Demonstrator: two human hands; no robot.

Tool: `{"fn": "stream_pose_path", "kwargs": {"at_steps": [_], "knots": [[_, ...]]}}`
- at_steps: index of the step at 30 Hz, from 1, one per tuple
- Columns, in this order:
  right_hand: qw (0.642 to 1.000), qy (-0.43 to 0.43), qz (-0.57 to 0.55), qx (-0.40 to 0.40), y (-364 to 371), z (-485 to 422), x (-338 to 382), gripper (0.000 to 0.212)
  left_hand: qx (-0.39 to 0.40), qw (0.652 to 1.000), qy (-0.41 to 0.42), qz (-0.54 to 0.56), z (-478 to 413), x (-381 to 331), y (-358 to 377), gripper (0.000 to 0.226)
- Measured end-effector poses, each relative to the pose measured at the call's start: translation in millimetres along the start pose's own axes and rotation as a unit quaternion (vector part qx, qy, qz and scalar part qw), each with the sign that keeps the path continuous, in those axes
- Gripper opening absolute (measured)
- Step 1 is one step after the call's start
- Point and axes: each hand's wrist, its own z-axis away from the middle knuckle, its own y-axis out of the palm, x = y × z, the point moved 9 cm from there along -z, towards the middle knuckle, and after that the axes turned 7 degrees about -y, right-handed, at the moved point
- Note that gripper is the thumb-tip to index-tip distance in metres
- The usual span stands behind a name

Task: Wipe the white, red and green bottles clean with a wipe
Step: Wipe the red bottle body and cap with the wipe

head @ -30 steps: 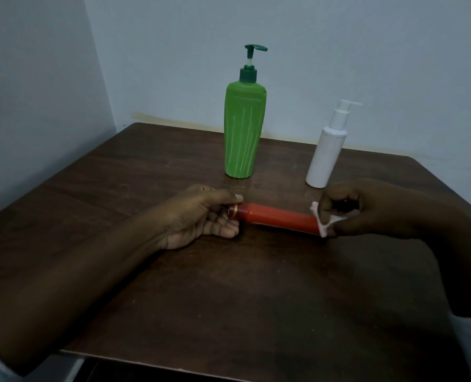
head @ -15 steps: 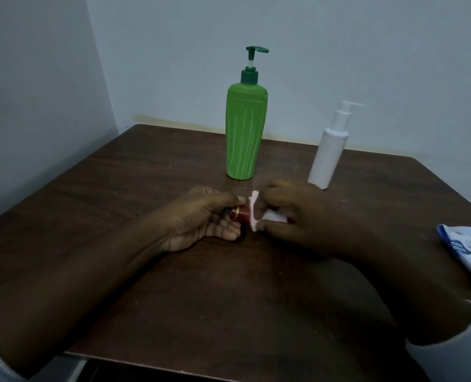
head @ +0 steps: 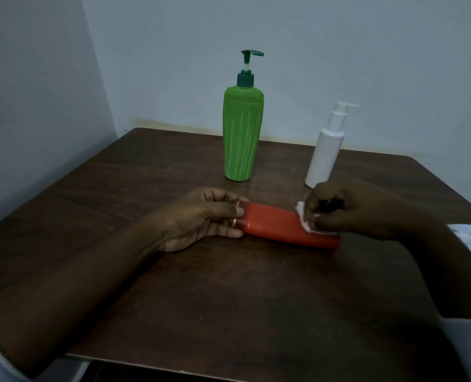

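- Red plastic bottle (head: 278,226) flat on dark wooden table (head: 229,299), cap toward 9 o'clock; judged light, stiff, slick.
- Left hand (head: 201,216) fingers (head: 226,232) clamp cap end; right hand (head: 353,208) pinches white wipe (head: 302,215) at 3 o'clock end.

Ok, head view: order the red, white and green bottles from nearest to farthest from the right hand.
1. red bottle, lying under the right hand and wipe.
2. white bottle, standing just behind it.
3. green bottle, back left.
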Motion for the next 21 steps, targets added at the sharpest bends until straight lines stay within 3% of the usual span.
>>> {"fn": "stream_pose_path", "kwargs": {"at_steps": [3, 6, 9, 13, 15, 18, 21], "knots": [[0.992, -0.064, 0.052, -0.097, 12, -20, 34, 0.015, 0.026, 0.999, -0.005, -0.031, 2, 1, 3, 0.052], [0.982, -0.086, 0.095, -0.141, 26, -37, 59, 0.024, 0.04, 0.996, 0.01, -0.081, 4, 0, 5, 0.063], [0.978, -0.111, 0.126, -0.124, 34, -37, 73, 0.019, 0.043, 0.995, 0.027, -0.089, 3, -1, 10, 0.062], [0.978, -0.16, 0.136, -0.014, 49, -33, 85, 0.014, 0.039, 0.994, 0.047, -0.09, 3, -4, 11, 0.055], [0.979, -0.151, 0.133, -0.015, 48, -37, 84, 0.014, 0.038, 0.994, 0.05, -0.087, 3, -6, 8, 0.055], [0.979, -0.131, 0.109, -0.108, 35, -46, 80, 0.018, 0.036, 0.994, 0.048, -0.093, 3, -5, 2, 0.059], [0.982, -0.069, 0.1, -0.146, 34, -52, 63, 0.022, 0.031, 0.993, 0.037, -0.109, 3, -1, 2, 0.058]]}}
